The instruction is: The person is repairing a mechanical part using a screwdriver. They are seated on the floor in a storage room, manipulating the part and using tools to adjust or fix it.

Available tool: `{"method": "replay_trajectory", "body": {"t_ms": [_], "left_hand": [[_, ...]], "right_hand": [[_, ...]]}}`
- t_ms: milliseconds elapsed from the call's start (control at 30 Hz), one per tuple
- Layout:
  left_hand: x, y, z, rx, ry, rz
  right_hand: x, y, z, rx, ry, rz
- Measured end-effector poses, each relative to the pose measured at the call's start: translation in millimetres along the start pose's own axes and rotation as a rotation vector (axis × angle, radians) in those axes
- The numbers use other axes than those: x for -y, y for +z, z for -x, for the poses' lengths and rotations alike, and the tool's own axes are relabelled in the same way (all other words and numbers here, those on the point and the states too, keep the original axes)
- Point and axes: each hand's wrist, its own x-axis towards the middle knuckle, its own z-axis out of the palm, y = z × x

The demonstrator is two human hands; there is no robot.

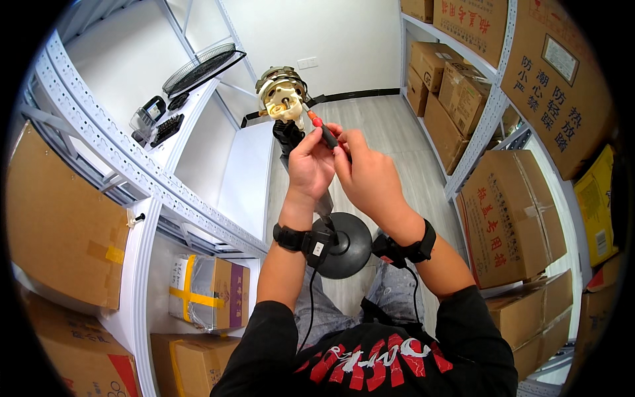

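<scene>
A screwdriver (327,134) with a red and black handle and an orange-red front part is held between my two hands. Its tip points up and left, close to the opened motor head (284,99) of a stand fan; whether it touches a screw is too small to tell. My left hand (312,169) has its thumb and fingers around the handle near the red part. My right hand (372,173) pinches the handle's rear end. Below the motor, the fan's black neck (288,137) meets the pole, which runs down behind my left wrist to a round black base (354,255).
On the left shelf lie a black fan grille (202,69) and a dark keypad-like piece (167,130). Cardboard boxes fill the right rack (512,218) and the lower left shelves (218,291). Cables hang from the dark devices strapped to both my wrists.
</scene>
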Motion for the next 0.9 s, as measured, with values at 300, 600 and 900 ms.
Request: {"method": "replay_trajectory", "body": {"t_ms": [300, 600, 900], "left_hand": [[-1, -16, -6, 0.063, 0.035, -0.072], [0, -2, 1, -0.048, -0.01, -0.028], [1, 0, -3, 0.01, 0.038, -0.059]], "right_hand": [[3, 3, -5, -0.113, -0.16, -0.024], [0, 11, -5, -0.011, -0.055, 0.061], [-1, 4, -6, -0.074, -0.139, 0.004]]}}
